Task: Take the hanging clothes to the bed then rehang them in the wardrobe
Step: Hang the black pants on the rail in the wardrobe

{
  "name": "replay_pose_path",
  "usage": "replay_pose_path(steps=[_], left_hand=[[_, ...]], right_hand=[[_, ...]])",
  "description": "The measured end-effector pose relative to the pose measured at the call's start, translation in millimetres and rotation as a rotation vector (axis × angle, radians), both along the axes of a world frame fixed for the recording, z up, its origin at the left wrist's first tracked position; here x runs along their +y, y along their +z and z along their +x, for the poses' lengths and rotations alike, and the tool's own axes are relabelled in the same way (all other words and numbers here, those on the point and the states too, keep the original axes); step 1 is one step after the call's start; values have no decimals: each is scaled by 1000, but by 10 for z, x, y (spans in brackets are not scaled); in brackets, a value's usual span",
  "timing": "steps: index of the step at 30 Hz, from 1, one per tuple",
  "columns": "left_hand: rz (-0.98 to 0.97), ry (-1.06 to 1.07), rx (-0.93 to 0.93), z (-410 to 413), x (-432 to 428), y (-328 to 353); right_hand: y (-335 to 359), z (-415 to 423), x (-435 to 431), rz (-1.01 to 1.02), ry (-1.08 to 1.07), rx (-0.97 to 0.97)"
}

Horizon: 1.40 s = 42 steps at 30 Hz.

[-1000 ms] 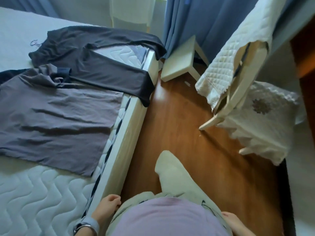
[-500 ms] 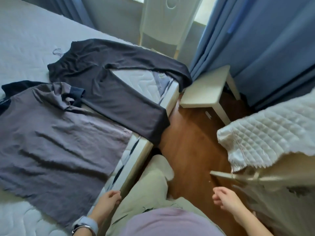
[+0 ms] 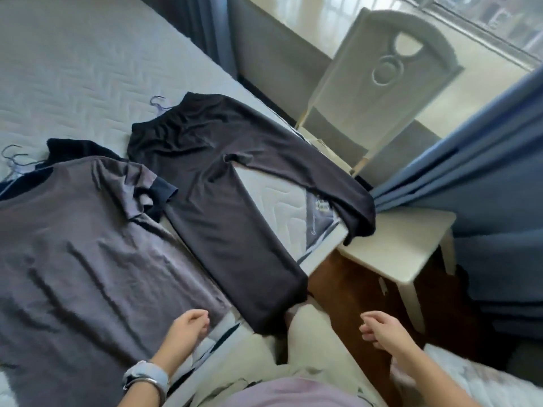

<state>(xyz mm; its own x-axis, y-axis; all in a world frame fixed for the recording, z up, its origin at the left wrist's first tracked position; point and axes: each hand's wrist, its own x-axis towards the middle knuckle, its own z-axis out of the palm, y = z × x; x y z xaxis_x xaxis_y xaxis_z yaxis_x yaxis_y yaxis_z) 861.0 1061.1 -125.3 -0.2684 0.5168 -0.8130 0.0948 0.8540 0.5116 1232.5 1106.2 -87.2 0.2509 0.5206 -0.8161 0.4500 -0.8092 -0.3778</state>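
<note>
A grey t-shirt [image 3: 79,254] lies flat on the bed [image 3: 73,83] at the left, over a dark navy garment [image 3: 73,146]. Beside it, dark trousers [image 3: 223,201] are spread out, their legs hanging over the bed's edge. Thin hanger hooks [image 3: 14,160] poke out near the collars, and another hanger hook [image 3: 158,102] shows at the trousers' waist. My left hand [image 3: 191,326], with a watch on the wrist, hovers loosely curled at the t-shirt's lower hem, holding nothing. My right hand [image 3: 382,330] is over the floor with fingers apart, empty.
A white stool [image 3: 402,242] stands on the brown wooden floor [image 3: 346,292] by the bed's corner. A white chair [image 3: 382,83] sits against the window. Blue curtains [image 3: 484,160] hang at the right. White quilted fabric [image 3: 470,380] shows at the lower right.
My view has turned left and up towards the bed and window. Both hands have risen into view; the right one has moved forward over the floor.
</note>
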Motion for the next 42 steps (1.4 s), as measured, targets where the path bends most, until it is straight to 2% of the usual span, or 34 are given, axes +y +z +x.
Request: replay_pose_path(steps=[6,11,14,18,23,27,29,33,38,42], left_hand=[[-29,249,36,206,471,-116],[-3,390,63,422,1227,-133],[49,398,99,347,1807,-138],[100,382,190,-78,2632,-383],[215,258,448,-768,3847,-1034],[45,39,590,-1267,4472,-1770],[-19,-21,669,-1452,4588,-2112],[47,-220,936,-1661,4622,-2442],[105,-272,1003,-1725,4599,-2564],[167,-260,999,-1750,4555,-2589]], right_hand=[[-166,-184,1358,-89,291,55],[-325,-370,2611,-155,718,14],[-416,-712,3457,-50,938,-64],[-640,-1560,4401,74,1085,-47],[-1172,-2797,5284,285,1297,-64],[-1522,-3658,5814,445,1364,-59],[-1679,-4033,6027,517,1379,-58],[-1907,-4766,6422,658,1373,-23],[-2133,-5752,6819,808,1438,-42],[-2281,-6291,6908,710,1522,-142]])
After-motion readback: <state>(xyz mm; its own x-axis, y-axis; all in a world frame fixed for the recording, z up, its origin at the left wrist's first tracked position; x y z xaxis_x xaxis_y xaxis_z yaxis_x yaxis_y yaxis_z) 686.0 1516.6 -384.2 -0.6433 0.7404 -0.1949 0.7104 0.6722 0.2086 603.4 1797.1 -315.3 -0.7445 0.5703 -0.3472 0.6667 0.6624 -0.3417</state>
